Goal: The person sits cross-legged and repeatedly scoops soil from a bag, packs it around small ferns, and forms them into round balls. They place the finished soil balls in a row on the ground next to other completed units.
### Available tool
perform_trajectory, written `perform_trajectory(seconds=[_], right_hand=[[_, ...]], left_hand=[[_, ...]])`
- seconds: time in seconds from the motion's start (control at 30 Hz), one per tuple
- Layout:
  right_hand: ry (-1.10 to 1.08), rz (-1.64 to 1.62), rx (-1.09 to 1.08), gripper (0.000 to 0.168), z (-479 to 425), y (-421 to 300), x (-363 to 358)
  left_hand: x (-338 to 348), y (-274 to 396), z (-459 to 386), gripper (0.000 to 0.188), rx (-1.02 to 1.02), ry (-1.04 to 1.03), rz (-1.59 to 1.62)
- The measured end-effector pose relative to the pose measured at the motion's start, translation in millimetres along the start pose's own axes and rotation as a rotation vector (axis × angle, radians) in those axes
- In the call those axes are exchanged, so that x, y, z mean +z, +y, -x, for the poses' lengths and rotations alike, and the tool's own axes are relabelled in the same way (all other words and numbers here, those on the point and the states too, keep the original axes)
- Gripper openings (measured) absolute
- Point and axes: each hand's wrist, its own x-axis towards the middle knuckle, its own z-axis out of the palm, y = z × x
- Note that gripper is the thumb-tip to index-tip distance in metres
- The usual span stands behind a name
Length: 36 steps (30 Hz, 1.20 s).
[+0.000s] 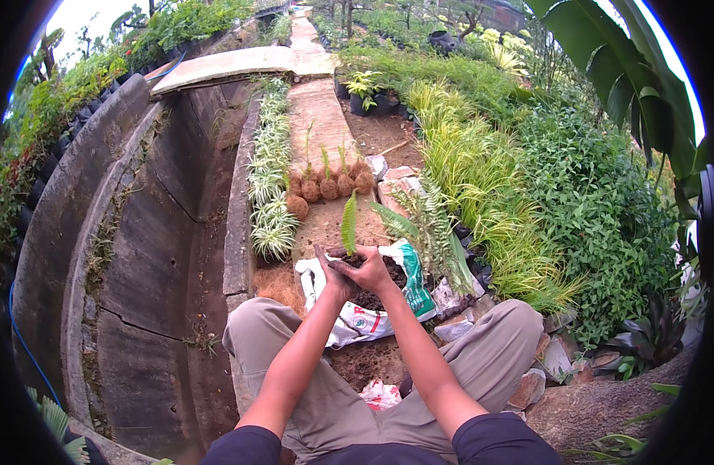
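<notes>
Both my hands are cupped together over an open white and green plastic sack (362,322) of dark soil (366,300). Between my left hand (335,273) and my right hand (368,268) a small fern frond (348,224) stands upright; its base, and whatever lies between the palms, is hidden. Dark soil coats the fingers. Beyond the sack, several round brown fibre-wrapped balls (329,188) sit in a cluster on the path, some with green fronds rising from them. One more ball (297,207) lies nearer, at the left. Loose reddish-brown fibre (280,286) lies left of the sack.
A deep concrete channel (147,267) runs along the left, behind a low kerb (240,221) and a row of spider plants (271,174). Cut fern fronds (435,232), rocks (452,326) and grassy plants (479,192) stand at the right. A red and white bag (380,395) lies between my legs.
</notes>
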Motion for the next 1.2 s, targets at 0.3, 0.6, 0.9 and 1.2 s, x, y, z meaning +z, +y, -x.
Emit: perform_trajectory(seconds=[0.3, 0.6, 0.9, 1.2], right_hand=[[0.519, 0.174, 0.102, 0.024, 5, 25, 14], [0.391, -0.020, 0.251, 0.042, -8, 2, 9], [0.100, -0.312, 0.134, 0.027, -5, -9, 9], [0.344, -0.133, 0.263, 0.034, -8, 1, 16]], left_hand=[[27, -7, 12, 0.112, 0.086, 0.083, 0.064], [54, 1, 27, 0.079, 0.156, -0.001, 0.098], [33, 2, 11, 0.102, 0.144, 0.058, 0.152], [76, -2, 38, 0.103, 0.193, 0.369, 0.251]])
